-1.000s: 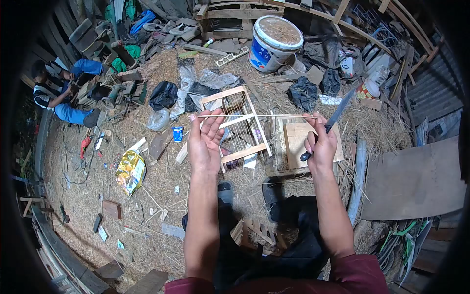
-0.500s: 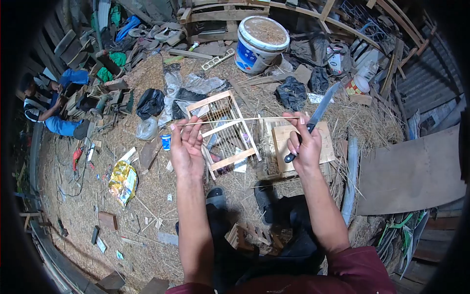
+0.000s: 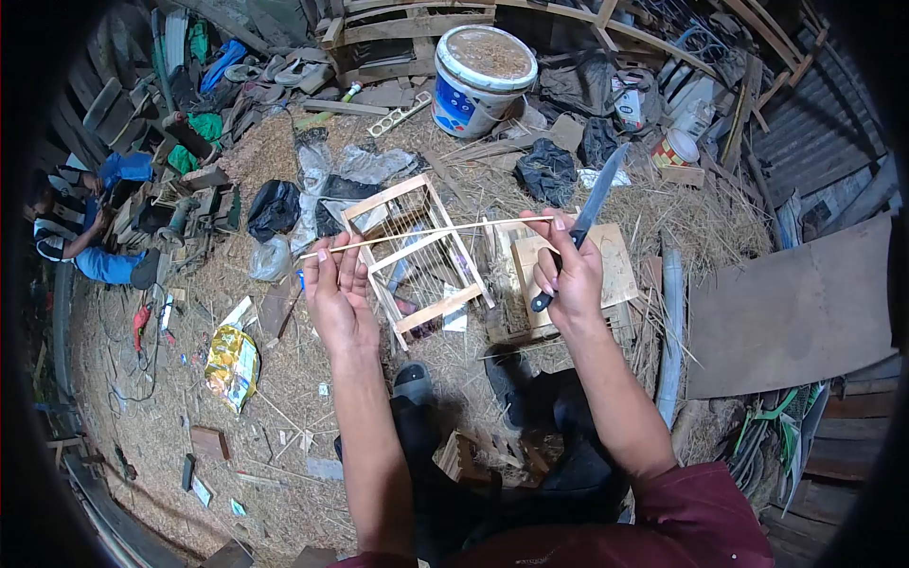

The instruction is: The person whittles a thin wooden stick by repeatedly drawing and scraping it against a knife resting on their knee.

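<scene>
A thin wooden stick (image 3: 426, 233) spans the gap between my two hands. My left hand (image 3: 341, 298) pinches its left end between thumb and fingers, palm up. With thumb and forefinger my right hand (image 3: 571, 275) grips the other end, while the remaining fingers hold a black-handled knife (image 3: 598, 194), its blade pointing up and away. Beyond and below the stick, a wooden frame with thin bars (image 3: 437, 310) rests on the ground. Right of it, partly behind my right hand, lies a square wooden board (image 3: 611, 267).
A large white bucket (image 3: 483, 80) stands at the back. Another person (image 3: 95, 227) sits at the far left near piled wood. A yellow foil bag (image 3: 232, 367), a red power tool (image 3: 141, 327) and a flat sheet (image 3: 791, 312) lie on the straw-covered ground.
The view has shifted, so the surroundings sit further left. The stick now slants more, its left end lower, with my left hand lower too. Both hands keep their hold.
</scene>
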Demonstrator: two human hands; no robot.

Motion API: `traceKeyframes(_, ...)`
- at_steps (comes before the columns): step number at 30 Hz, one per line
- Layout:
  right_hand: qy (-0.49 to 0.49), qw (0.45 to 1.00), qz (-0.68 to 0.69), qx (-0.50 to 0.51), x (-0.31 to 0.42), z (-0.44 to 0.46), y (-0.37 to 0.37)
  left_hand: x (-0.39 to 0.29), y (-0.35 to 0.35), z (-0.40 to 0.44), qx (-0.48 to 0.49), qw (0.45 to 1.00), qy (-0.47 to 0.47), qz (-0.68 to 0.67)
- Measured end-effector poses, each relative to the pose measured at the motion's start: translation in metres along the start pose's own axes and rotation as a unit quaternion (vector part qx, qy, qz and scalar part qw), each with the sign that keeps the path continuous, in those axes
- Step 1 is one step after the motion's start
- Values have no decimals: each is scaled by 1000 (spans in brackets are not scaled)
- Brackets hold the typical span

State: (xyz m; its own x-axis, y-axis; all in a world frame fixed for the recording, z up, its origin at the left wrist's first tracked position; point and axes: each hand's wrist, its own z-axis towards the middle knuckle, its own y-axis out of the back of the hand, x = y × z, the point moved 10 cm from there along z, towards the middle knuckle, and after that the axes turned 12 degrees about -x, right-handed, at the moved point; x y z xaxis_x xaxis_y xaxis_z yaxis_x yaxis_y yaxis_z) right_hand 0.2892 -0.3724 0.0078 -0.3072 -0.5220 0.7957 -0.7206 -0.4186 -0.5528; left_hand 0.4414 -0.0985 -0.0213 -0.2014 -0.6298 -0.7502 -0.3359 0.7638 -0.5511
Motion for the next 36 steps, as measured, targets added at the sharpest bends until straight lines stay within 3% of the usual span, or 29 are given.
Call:
traceKeyframes(7,36,996,-79,3,7,-18,-2,-7,6,-7,19,1000,-1,-3)
traceKeyframes(25,62,993,-82,-59,27,-53,27,-12,-3,-48,99,993,-42,41)
traceKeyframes(36,85,992,-60,-72,37,-58,44,9,-3,-53,101,993,62,11)
